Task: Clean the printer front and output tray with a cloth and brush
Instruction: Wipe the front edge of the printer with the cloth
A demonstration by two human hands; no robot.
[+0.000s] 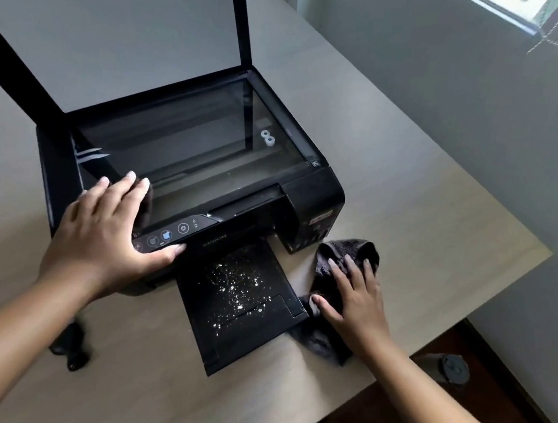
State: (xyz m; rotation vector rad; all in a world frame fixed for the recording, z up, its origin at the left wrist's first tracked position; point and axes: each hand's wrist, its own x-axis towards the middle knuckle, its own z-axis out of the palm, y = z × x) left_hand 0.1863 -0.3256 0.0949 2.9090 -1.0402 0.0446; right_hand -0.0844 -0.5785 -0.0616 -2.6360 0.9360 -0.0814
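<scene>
Here the black plastic printer (pixel 310 194) sits lid-up on the pale wooden tabletop (pixel 426 209), its pulled-out output tray (pixel 222 339) scattered with white specks (pixel 235 289). The left hand (pixel 105 241) lies flat on its front left corner, fingers (pixel 135 192) spread, and the right hand (pixel 354 302) presses straight fingers onto the crumpled dark grey cloth (pixel 346 247) beside the tray.

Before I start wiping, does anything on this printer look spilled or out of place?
Yes. White specks are scattered over the black tray, thickest near its middle, like spilled crumbs or dust. The lid also stands open. The cloth lies beside the tray under the right hand.
</scene>
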